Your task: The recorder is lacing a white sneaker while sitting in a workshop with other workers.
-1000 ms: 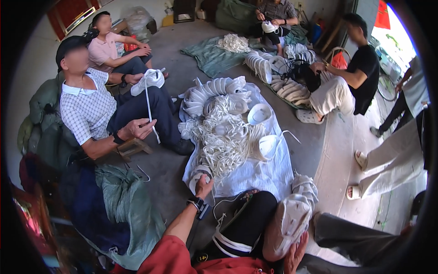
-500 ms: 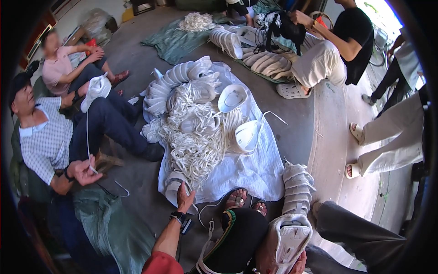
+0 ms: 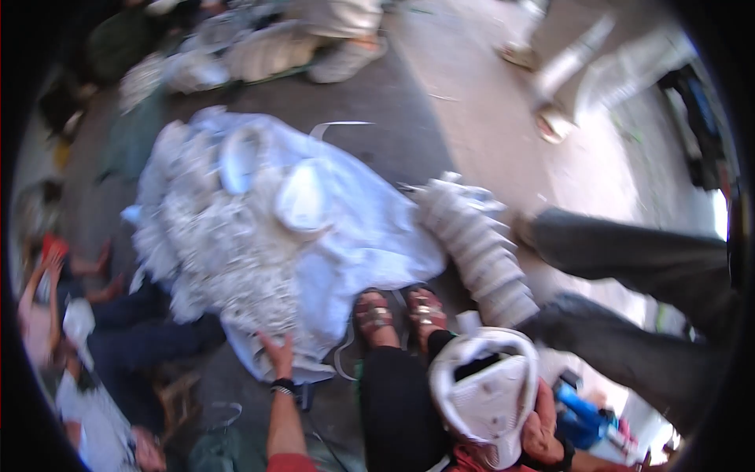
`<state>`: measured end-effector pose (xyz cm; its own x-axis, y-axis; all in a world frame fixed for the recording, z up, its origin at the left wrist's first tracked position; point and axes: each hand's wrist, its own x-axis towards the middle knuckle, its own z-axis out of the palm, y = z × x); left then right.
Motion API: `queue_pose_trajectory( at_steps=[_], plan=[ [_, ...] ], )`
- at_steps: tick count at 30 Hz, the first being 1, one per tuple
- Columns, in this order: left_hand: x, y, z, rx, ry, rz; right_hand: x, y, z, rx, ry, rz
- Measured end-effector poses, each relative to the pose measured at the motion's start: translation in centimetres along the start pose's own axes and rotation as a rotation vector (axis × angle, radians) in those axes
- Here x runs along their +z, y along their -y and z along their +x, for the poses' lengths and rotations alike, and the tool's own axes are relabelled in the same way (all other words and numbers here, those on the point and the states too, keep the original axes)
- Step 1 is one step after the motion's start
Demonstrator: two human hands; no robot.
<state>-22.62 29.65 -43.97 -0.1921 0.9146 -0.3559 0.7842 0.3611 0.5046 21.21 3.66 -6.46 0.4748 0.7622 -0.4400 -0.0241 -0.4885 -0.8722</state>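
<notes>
My right hand [image 3: 541,429] grips the side of a white shoe [image 3: 489,393], which rests on my lap with its opening facing away from me. My left hand [image 3: 277,355] is stretched out to the near edge of a heap of white laces [image 3: 236,263], fingers apart. Blur hides whether it touches the laces or the white piece under them. The heap lies on a white sheet [image 3: 377,244] on the floor. Two white shoe uppers, one [image 3: 240,161] farther off and one [image 3: 303,197] closer, sit on its right part.
A curved stack of nested white shoe uppers [image 3: 480,248] stands right of my feet, beside a person's dark trouser legs [image 3: 629,252]. Seated people are at the left edge. More stacked uppers [image 3: 271,51] lie at the back. A sandalled foot [image 3: 554,124] is at far right.
My view has turned right and down, so the scene shifts left and blurs. The shoe on my lap shows higher up, with more of my right hand visible. My left hand stays by the heap.
</notes>
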Motion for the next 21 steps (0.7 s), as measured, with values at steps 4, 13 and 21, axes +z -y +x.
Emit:
queue_pose_trajectory(
  at_steps=[4, 13, 21],
  plan=[
    [-6.8, 5.8, 2.2, -0.093, -0.064, 0.038, 1.1, -0.2, 1.2, 0.066, 0.144, 0.126],
    [-0.5, -4.6, 0.5, -0.332, 0.554, -0.537, -0.3, -0.2, 1.1, -0.021, 0.028, -0.141],
    [-5.2, -10.4, -6.1, 0.051, 0.626, -0.225, 0.6, -0.3, 1.7, -0.007, 0.049, 0.034]
  ],
)
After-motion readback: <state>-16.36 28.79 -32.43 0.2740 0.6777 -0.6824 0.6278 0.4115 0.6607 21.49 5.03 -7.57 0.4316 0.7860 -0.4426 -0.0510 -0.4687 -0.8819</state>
